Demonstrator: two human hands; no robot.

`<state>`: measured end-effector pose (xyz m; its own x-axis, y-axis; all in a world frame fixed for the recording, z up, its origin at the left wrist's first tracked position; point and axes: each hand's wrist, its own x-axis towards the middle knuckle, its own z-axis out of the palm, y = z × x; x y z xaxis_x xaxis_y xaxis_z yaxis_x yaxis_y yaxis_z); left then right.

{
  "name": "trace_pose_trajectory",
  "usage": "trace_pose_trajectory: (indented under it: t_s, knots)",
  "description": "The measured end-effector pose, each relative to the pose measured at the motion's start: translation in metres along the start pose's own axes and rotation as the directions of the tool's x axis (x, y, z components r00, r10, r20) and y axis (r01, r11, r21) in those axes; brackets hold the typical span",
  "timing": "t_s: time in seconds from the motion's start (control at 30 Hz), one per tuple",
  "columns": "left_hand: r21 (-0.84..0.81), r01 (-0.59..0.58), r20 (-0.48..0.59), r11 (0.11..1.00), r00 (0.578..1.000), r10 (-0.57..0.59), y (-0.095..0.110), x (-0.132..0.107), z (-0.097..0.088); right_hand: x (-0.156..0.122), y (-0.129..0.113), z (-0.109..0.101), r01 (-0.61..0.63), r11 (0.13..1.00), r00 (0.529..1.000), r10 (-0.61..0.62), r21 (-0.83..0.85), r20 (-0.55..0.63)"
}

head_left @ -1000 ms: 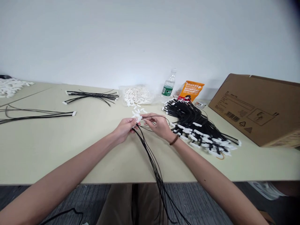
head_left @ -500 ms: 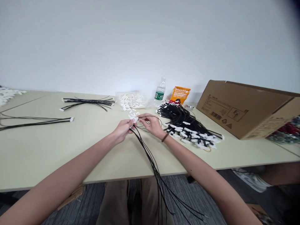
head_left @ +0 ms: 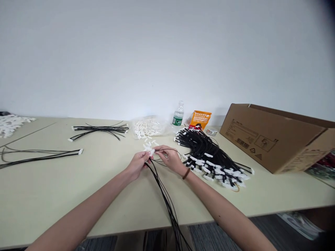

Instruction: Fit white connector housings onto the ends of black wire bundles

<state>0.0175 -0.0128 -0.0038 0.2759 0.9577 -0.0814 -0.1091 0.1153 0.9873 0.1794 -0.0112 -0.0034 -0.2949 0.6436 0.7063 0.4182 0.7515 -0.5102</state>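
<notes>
Between thumb and fingers, my left hand (head_left: 138, 164) grips a white connector (head_left: 151, 152). From it a bundle of black wires (head_left: 165, 195) runs down over the table's front edge. Close beside it, my right hand (head_left: 169, 158) pinches a thin black wire near the connector; the wire loops out past the fingers. The wire's tip is too small to make out. Loose white connectors (head_left: 150, 143) lie just beyond both hands. A clear bag of white connectors (head_left: 149, 127) sits behind them.
To the right is a heap of black wire harnesses (head_left: 204, 146), with a cardboard box (head_left: 274, 139) beyond. A water bottle (head_left: 178, 115) and an orange packet (head_left: 200, 119) stand near the wall. Finished-looking harnesses (head_left: 101, 129) and a pile of white connectors (head_left: 13, 123) are at left.
My view has tilted up, so everything sits lower in the picture. Both hands keep nearly the same pose at the connector.
</notes>
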Motion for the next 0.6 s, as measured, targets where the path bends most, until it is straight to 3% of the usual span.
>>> trace_pose_trajectory:
  t_s: [0.6]
  knots:
    - [-0.005, 0.019, 0.011, 1.000, 1.000, -0.019, 0.002, 0.001, 0.000, 0.001, 0.004, -0.011, 0.218, 0.965, 0.974, -0.204, -0.145, 0.102]
